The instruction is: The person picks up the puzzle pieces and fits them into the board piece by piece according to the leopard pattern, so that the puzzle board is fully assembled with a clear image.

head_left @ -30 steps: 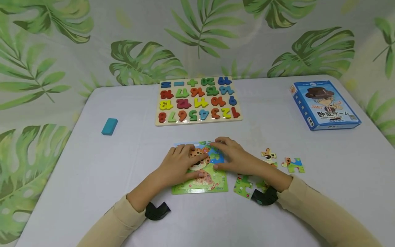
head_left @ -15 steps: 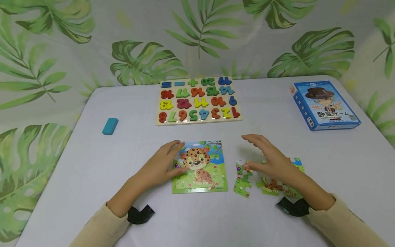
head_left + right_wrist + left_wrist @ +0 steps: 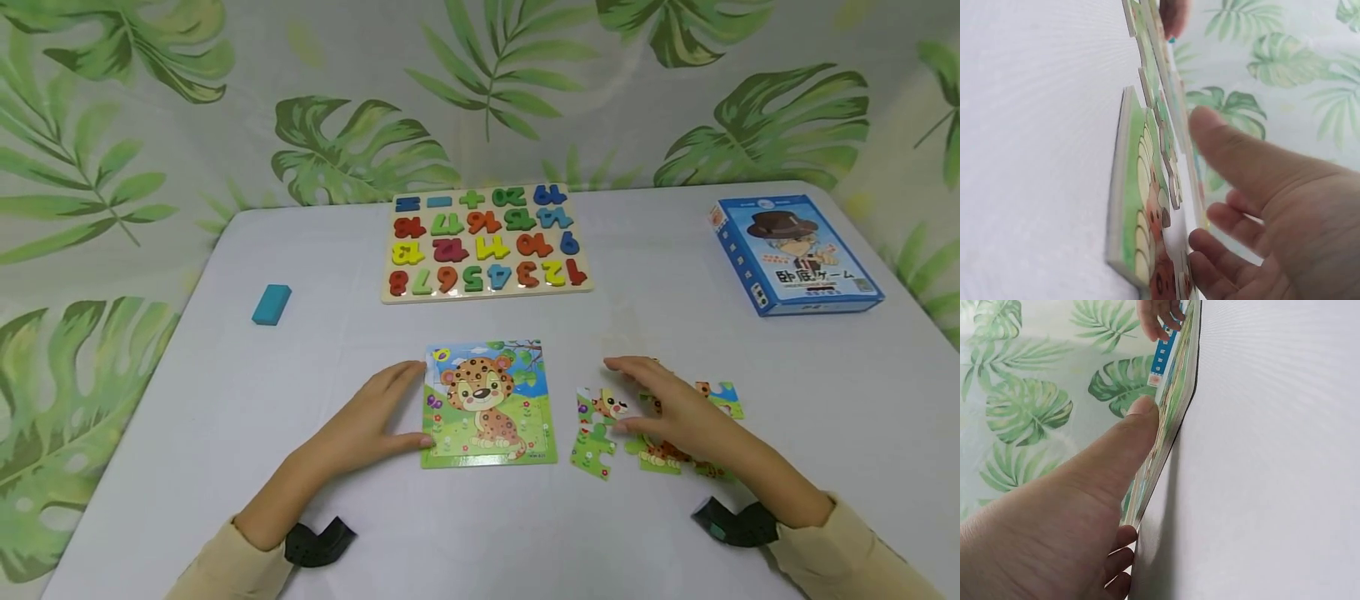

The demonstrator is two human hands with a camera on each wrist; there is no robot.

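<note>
A square leopard jigsaw puzzle (image 3: pixel 480 433) lies flat in front of the person, its picture filled in from edge to edge. Along its left side is the left hand (image 3: pixel 360 421), thumb and fingers spread apart at the border. The left wrist view has the thumb (image 3: pixel 1141 425) close against the edge of the puzzle (image 3: pixel 1175 403). Over on the right, the right hand (image 3: pixel 678 412) hovers with relaxed fingers above loose jigsaw pieces (image 3: pixel 596 446), partly hiding them. In the right wrist view nothing is between its thumb and fingers, and a leopard-patterned piece (image 3: pixel 1129 212) lies beside it.
Behind the puzzle lies a wooden number board (image 3: pixel 487 287) with coloured numerals. A blue game box (image 3: pixel 798 258) sits at the back right, and a teal block (image 3: pixel 272 305) on the left. Leaf-printed cloth (image 3: pixel 360 150) hangs behind the white table.
Both hands have come off the puzzle picture and moved apart. The left one shifted left to the puzzle's border; the right one went right, over the loose pieces.
</note>
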